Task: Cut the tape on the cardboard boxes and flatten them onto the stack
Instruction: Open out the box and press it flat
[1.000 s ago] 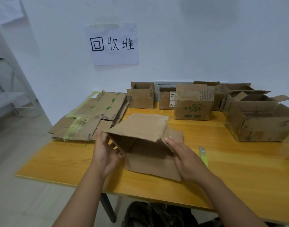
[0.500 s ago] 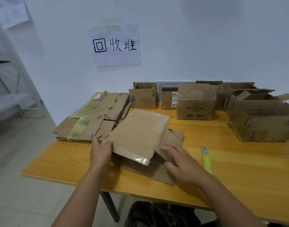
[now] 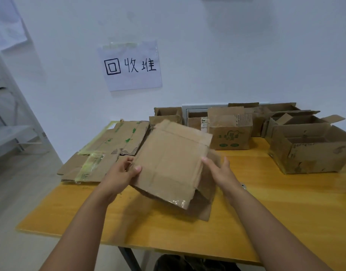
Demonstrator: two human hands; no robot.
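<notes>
A flattened brown cardboard box [image 3: 168, 163] is held tilted above the wooden table [image 3: 285, 208], clear tape shining on its near corner. My left hand [image 3: 121, 173] grips its left edge, thumb on top. My right hand [image 3: 220, 171] holds its right edge, fingers partly behind the cardboard. The stack of flattened boxes [image 3: 109, 147] with yellow-green tape lies at the table's far left, just left of the held box. The cutter is almost wholly hidden behind my right forearm.
Several unflattened boxes stand along the back and right: a green-printed box [image 3: 230, 133], a large open box [image 3: 309, 151], small open ones [image 3: 168, 114]. A paper sign [image 3: 130, 65] hangs on the wall. The table's front edge is near me.
The box went from open and upright to pressed flat; both hands then lifted it off the table and carried it up and slightly towards the stack.
</notes>
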